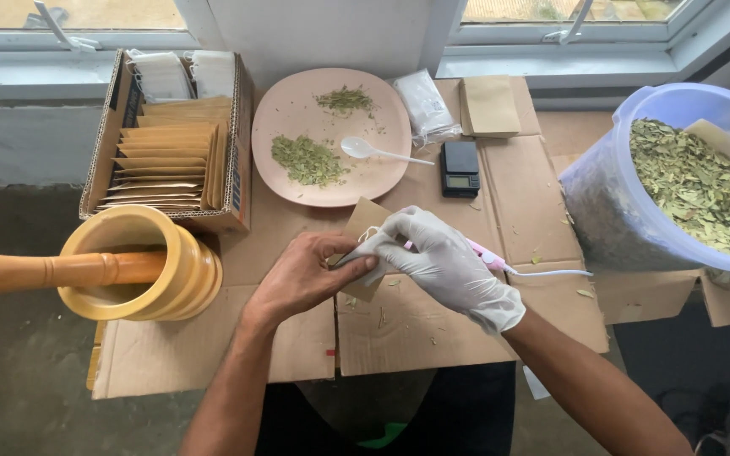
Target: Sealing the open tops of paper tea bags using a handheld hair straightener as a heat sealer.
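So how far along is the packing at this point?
Done: rows of filled-looking brown envelopes stand in the cardboard box. In hand: left hand and gloved right hand together hold a small white sachet over a brown envelope. Left: crushed leaves on the pink plate, and whole leaves in the blue tub.

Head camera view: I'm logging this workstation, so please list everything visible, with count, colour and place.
cardboard box: one, brown, far left, holding tan paper envelopes and white packets
mortar: one, yellowish wood, left, with pestle lying in it
plate: one, pink, far centre, bearing two piles of green crushed leaves and a white plastic spoon
clear plastic bag: one, right of plate
tan pouches: small stack, far right-centre
pocket scale: one, black, centre
bucket: one, pale blue, right, full of dried leaves
pink tool: one, with white cord, under gloved hand
tan pouch: one, centre, held
left hand: bare
right hand: white glove
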